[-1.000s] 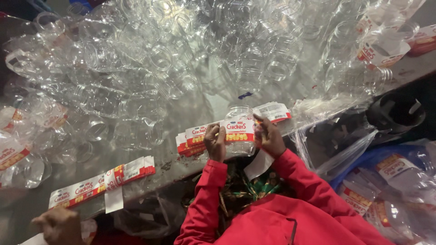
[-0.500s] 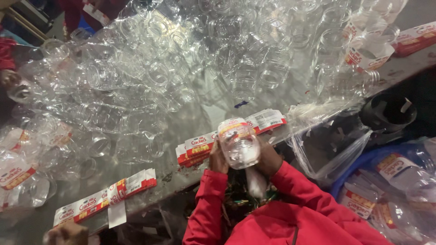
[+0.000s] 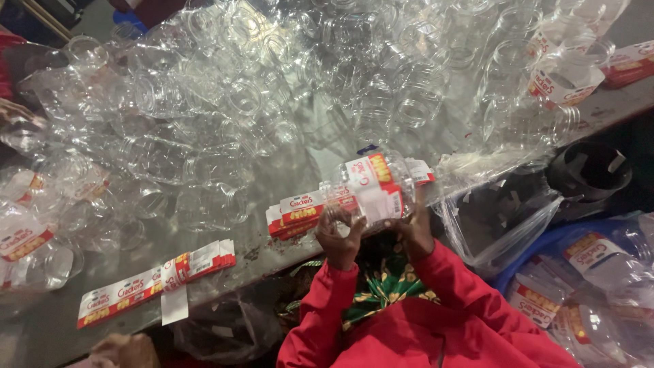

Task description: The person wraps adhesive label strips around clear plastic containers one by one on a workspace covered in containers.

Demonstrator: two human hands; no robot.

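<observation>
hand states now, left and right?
Left hand: closed on the clear labelled jar.
Right hand: holding the same jar from the other side.

Red, white and yellow labels on a table of clear jars

A jar [image 3: 371, 191] at the table's near edge carries a label [image 3: 373, 187]; a label stack [image 3: 300, 211] lies just left of it, a strip [image 3: 153, 281] farther left. Labelled jars lie at far right [image 3: 562, 85], left edge [image 3: 24, 238], and, apparently bagged [image 3: 579, 279], lower right.

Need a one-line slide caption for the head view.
Both hands, left hand and right hand, hold a labelled clear plastic jar beside label stacks.
</observation>
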